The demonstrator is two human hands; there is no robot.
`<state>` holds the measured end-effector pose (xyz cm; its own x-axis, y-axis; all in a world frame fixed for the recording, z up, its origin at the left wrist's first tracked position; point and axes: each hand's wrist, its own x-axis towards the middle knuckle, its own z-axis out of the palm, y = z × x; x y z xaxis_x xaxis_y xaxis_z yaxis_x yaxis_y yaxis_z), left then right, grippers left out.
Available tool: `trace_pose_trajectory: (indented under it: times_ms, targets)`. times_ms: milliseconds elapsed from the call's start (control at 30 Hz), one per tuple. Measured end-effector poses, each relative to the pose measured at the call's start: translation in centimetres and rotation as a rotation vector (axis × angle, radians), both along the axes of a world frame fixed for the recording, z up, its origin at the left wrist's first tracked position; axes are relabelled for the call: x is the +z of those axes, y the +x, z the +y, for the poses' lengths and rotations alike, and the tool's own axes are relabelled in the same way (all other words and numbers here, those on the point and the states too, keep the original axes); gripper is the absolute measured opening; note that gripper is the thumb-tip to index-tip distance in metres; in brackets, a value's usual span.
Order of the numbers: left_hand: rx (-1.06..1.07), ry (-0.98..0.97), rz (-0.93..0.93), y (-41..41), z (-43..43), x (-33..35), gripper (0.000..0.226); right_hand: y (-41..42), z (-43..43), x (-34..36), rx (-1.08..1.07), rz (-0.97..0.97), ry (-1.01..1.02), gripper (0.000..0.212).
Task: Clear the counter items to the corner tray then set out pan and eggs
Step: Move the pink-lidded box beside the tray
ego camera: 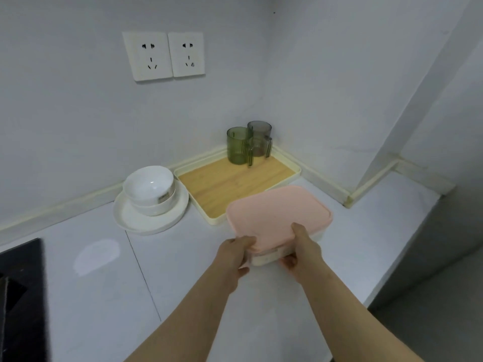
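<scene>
I have one pink-lidded box (278, 218) in both grips: my left grip (235, 259) and right grip (303, 250) each clasp its near edge, thumb on the lid and fingers underneath. The box overlaps the near corner of the one corner tray (224, 184) (lifted or resting, I cannot tell). At the tray's far end two cups stand close together, a green cup (237, 146) and a grey cup (260, 138). Left of the tray, two stacked white bowls (149, 185) sit on one plate (125, 218) on the bench (104, 283). Two wall sockets (147, 57) hang above.
</scene>
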<state>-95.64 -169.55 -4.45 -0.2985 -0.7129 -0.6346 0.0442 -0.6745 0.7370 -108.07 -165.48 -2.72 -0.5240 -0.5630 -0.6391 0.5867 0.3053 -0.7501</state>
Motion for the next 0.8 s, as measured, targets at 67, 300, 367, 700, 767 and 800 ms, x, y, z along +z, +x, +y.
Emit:
trace_pose_trajectory:
  times_ms: [67,300,367,700,767,800]
  targets:
    - [-0.010,-0.001,-0.021,-1.6,-0.7,-0.2,0.046,-1.4,-0.8,-0.2,-0.024,0.030,0.027,0.025]
    - [-0.005,0.010,-0.053,-7.4,-2.4,0.4,0.048,-5.6,-3.2,-1.4,-0.038,0.144,0.019,0.026]
    - [0.015,0.023,-0.018,-8.7,-3.2,0.5,0.049,-6.4,-3.8,-1.3,-0.041,0.118,-0.036,0.032]
    - [0.004,0.015,-0.014,-11.4,-5.3,0.1,0.059,-9.3,-6.4,-1.4,-0.059,0.157,-0.035,0.034]
    - [-0.012,0.023,-0.019,-11.4,-5.5,0.2,0.058,-9.6,-6.7,-1.5,-0.068,0.155,-0.035,0.035]
    - [-0.024,0.021,-0.028,-11.4,-5.6,0.2,0.059,-9.7,-6.7,-1.5,-0.069,0.156,-0.037,0.035]
